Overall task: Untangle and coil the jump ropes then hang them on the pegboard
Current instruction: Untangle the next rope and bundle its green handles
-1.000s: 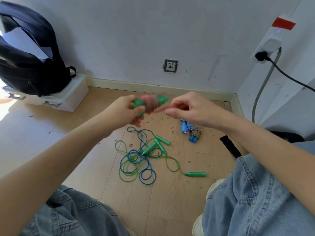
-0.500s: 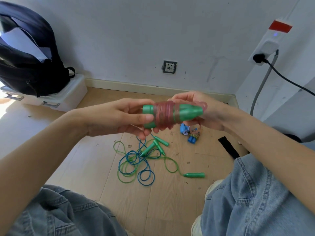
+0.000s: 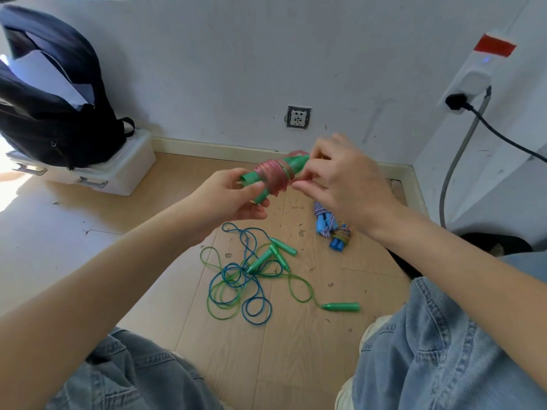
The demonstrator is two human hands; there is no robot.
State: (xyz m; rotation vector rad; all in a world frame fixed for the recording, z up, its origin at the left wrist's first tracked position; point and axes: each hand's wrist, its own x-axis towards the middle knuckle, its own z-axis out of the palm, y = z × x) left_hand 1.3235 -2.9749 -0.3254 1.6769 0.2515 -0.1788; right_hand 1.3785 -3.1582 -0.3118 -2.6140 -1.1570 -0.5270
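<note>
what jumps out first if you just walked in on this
Mid-frame, the left hand grips a pair of green handles wound with pink rope, while the right hand pinches at the rope's end by the tips. Below them on the wooden floor sprawls a tangle of blue and green ropes with loose green handles. To its right lies a wrapped blue-handled rope.

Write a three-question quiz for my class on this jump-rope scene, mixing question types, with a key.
1. True or false: the left hand holds the green plastic handles wound with pink cord.
2. What lies nearer the wall: the bundled blue-handled rope or the tangled green and blue cords?
3. Multiple choice: the right hand is A) flat on the wooden floor, B) pinching at the pink cord, C) holding the black backpack.

Key: true; bundled blue-handled rope; B
</note>
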